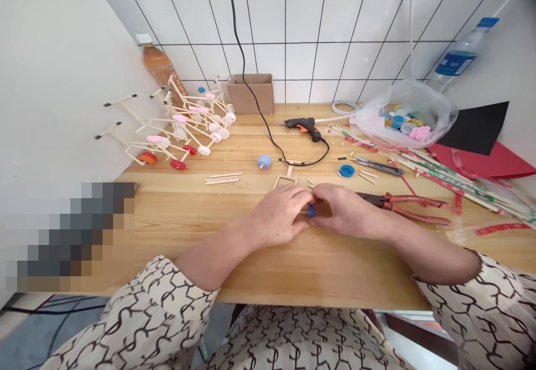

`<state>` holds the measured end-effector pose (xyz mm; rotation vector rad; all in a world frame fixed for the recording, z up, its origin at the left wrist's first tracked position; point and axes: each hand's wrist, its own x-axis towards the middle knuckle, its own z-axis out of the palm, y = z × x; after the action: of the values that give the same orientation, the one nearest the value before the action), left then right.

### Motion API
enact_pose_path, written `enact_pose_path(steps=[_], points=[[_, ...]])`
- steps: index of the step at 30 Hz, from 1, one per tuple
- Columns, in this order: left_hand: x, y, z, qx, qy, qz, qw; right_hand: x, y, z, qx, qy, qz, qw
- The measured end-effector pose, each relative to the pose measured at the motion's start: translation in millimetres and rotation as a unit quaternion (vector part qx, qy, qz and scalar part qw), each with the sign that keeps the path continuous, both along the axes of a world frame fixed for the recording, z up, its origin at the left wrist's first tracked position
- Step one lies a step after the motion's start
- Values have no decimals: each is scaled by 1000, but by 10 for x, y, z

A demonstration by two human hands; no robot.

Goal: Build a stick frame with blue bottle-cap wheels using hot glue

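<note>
Both hands meet over the middle of the wooden table. A dark blue bottle cap [312, 210] stands on edge between their fingertips. My right hand [345, 209] pinches it from the right with thumb and fingers. From the other side, my left hand [281, 214] curls its fingers and thumb around the cap, seemingly holding a thin stick at it; the fingers partly hide this. Just beyond my left hand lies a small stick frame [288, 170] with a black-tipped crossbar. A pale purple cap [264, 162] with a short stick and several loose sticks [223, 178] lie farther left.
Behind are a black glue gun [307, 127] and a cardboard box [251, 94]. Red-handled pliers [412, 208], thread snips [379, 164], a blue cap [347, 171] and a bag of caps [406, 113] lie right. Stick-built carts [180, 130] fill the back left.
</note>
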<state>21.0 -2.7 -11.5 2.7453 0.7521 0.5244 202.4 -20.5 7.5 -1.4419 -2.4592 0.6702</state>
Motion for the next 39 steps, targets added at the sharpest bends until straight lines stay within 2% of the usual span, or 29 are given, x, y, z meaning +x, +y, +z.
enact_pose_path(steps=[18,29,39], points=[[50,-1,-103,54,2,11,998,40,32,-61,-11,-1,-4,1000],[80,-36,-59,51,-1,15,999,171,23,53,-24,8,4,1000],[96,-39,-68,63,-8,24,998,179,22,36,-41,10,-3,999]])
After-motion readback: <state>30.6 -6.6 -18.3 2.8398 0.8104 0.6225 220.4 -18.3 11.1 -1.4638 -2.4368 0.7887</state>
